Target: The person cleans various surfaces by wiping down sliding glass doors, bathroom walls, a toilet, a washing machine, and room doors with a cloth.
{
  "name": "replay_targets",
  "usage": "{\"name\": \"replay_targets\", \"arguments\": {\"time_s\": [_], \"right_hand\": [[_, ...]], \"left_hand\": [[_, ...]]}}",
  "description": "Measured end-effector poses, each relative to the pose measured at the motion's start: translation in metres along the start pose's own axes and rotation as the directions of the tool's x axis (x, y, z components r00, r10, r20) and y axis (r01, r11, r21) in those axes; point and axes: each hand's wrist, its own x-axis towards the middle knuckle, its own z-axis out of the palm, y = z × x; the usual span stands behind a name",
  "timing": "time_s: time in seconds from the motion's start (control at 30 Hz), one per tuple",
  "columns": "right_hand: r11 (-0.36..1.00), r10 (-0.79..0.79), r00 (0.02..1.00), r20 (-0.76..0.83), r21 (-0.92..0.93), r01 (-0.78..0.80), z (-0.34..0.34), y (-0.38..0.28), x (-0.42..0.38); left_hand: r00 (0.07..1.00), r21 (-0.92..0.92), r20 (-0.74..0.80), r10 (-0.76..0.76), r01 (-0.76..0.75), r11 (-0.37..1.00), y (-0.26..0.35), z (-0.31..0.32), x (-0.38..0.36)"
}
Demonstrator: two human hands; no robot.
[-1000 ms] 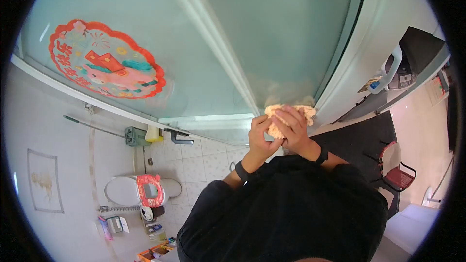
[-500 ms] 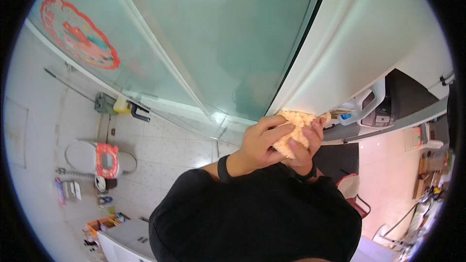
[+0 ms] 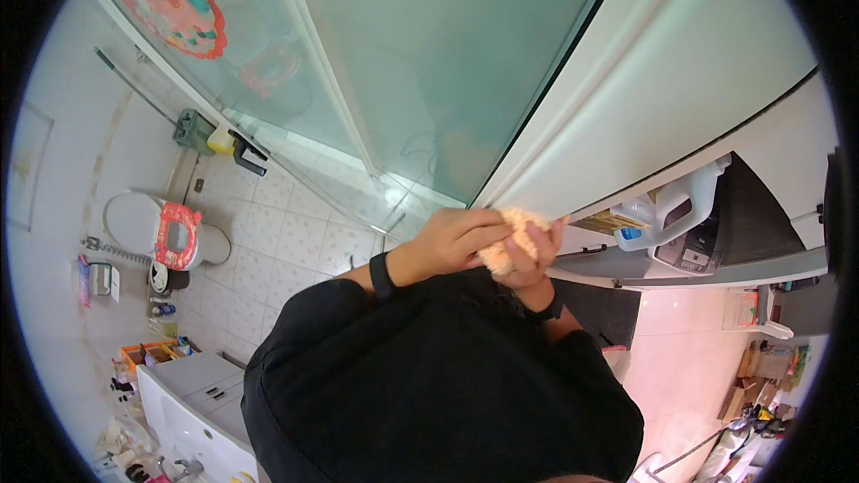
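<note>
A fluffy pale-orange cloth [image 3: 494,257] is bunched up between my two hands, close to my chest. My left hand [image 3: 452,241] curls its fingers over the cloth's left and upper side. From the right, my right hand [image 3: 530,261] closes around the same cloth, its fingers partly sunk in the pile. Both hands are beside the lower end of a white panel [image 3: 662,98], next to the dark-edged glass door [image 3: 420,63]. Black bands circle both wrists.
On the left are a toilet with a red seat cover [image 3: 179,237], a green bin [image 3: 192,130] and a white sink cabinet [image 3: 192,394]. To the right stand a jug with a blue cap [image 3: 684,206] and a dark-lidded washing machine [image 3: 756,206]. A dark mat [image 3: 595,309] lies below.
Both hands have drawn the cloth slightly left and nearer my body, bunching it smaller. The view has shifted, showing more of the sink cabinet at lower left.
</note>
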Motion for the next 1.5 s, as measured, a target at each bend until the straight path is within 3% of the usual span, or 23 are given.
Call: {"name": "replay_targets", "arguments": {"time_s": [0.1, 0.2, 0.33, 0.4, 0.5, 0.6, 0.77, 0.87, 0.9, 1.0, 1.13, 1.27, 1.4, 1.5], "right_hand": [[0.996, -0.076, 0.988, -0.136, -0.052, 0.070, -0.006, 0.010, 0.054], [0.992, -0.028, 0.956, -0.290, -0.125, -0.008, -0.005, -0.007, 0.108], [0.952, -0.051, 0.925, -0.376, -0.299, -0.069, 0.021, -0.007, 0.087], [0.964, -0.082, 0.928, -0.364, -0.266, -0.019, 0.030, -0.019, 0.077], [0.988, 0.001, 0.994, -0.111, -0.151, -0.017, 0.030, -0.046, 0.045], [0.994, 0.087, 0.991, 0.103, -0.072, -0.079, 0.064, -0.065, 0.005], [0.982, 0.166, 0.973, 0.161, -0.114, -0.149, 0.148, -0.107, -0.001], [0.988, 0.137, 0.966, 0.219, -0.101, -0.118, 0.208, -0.135, 0.022], [0.990, 0.130, 0.958, 0.256, -0.087, -0.111, 0.224, -0.146, 0.036], [0.996, 0.075, 0.969, 0.235, -0.057, -0.064, 0.268, -0.169, 0.091], [0.995, 0.026, 0.999, 0.033, -0.101, -0.023, 0.281, -0.184, 0.161], [0.974, 0.034, 0.986, -0.164, -0.217, -0.070, 0.266, -0.178, 0.171], [0.918, 0.116, 0.962, -0.248, -0.343, -0.199, 0.266, -0.170, 0.110], [0.856, 0.264, 0.952, -0.157, -0.417, -0.306, 0.281, -0.176, 0.030]], "left_hand": [[0.970, -0.039, -0.219, 0.106, -0.117, 0.992, 0.016, -0.006, 0.053], [0.933, -0.025, -0.339, 0.119, -0.135, 0.990, 0.030, -0.013, 0.086], [0.967, -0.053, -0.250, 0.042, -0.057, 0.997, 0.027, -0.023, 0.073], [0.988, -0.037, -0.154, 0.019, -0.025, 0.999, 0.014, -0.030, 0.047], [0.998, -0.060, -0.032, -0.049, 0.047, 0.997, -0.016, -0.036, -0.007], [0.977, -0.042, 0.098, -0.188, 0.193, 0.980, -0.039, -0.054, -0.057], [0.908, -0.021, 0.172, -0.381, 0.390, 0.921, -0.082, -0.107, -0.123], [0.824, -0.127, 0.075, -0.562, 0.567, 0.814, -0.105, -0.154, -0.147], [0.831, -0.102, -0.002, -0.556, 0.553, 0.827, -0.115, -0.169, -0.156], [0.697, -0.375, -0.237, -0.677, 0.577, 0.725, -0.121, -0.213, -0.148], [0.746, -0.482, -0.356, -0.563, 0.370, 0.794, -0.120, -0.259, -0.092], [0.942, -0.218, -0.274, -0.193, 0.134, 0.967, -0.118, -0.273, -0.050], [0.990, -0.275, -0.081, -0.117, 0.091, 0.957, -0.128, -0.252, -0.063], [0.983, -0.272, 0.100, -0.156, 0.178, 0.946, -0.140, -0.237, -0.108]]}}
